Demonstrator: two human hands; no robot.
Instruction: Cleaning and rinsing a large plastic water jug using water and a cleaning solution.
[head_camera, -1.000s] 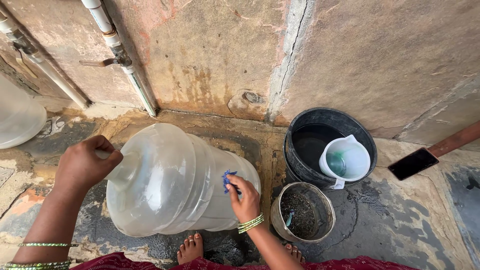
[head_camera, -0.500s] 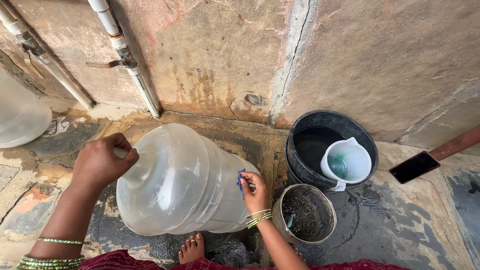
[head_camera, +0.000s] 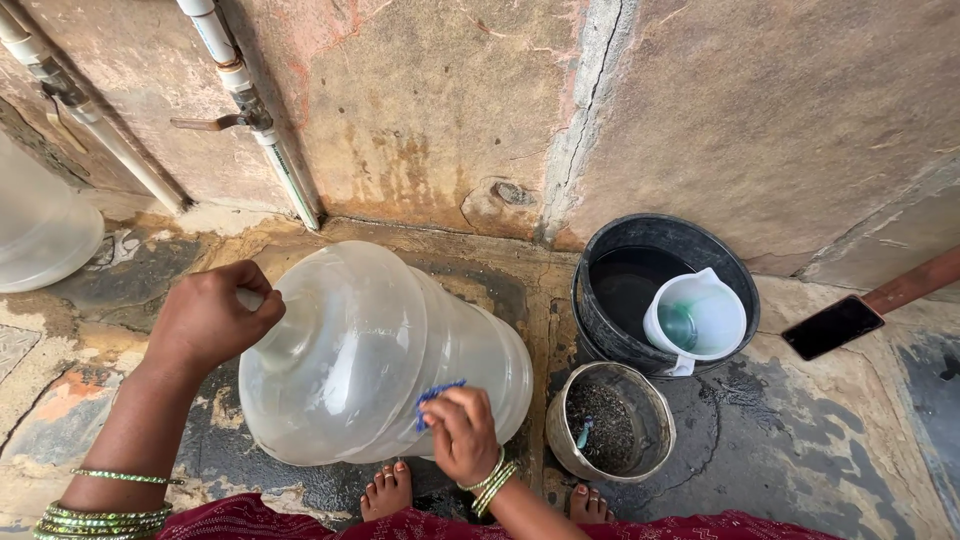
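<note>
Down low, right hand (head_camera: 460, 432) pinches a blue scrubber (head_camera: 437, 392) against the tilted clear water jug (head_camera: 370, 360); left hand (head_camera: 208, 315) wraps its neck. Beside: metal bowl (head_camera: 610, 420), black bucket (head_camera: 660, 290) holding white jug (head_camera: 695, 320), then pipes (head_camera: 250, 110).

Both hands low and in front, the left reaching further out than the right.

The left hand (head_camera: 210, 318) is closed in a fist, knuckles up, fingers curled tight around something they hide; its forearm runs down and left to the lower edge of view, with bangles at mid-forearm and a thicker stack near the elbow. The right hand (head_camera: 458, 432) sits nearer the body, back of the hand up, fingers (head_camera: 447, 402) bunched and pinched on a small blue scrap that shows at the fingertips. Its wrist is bent, ringed with bangles, and the forearm leads down and right out of view. Bare toes of both feet show below the right hand.
</note>
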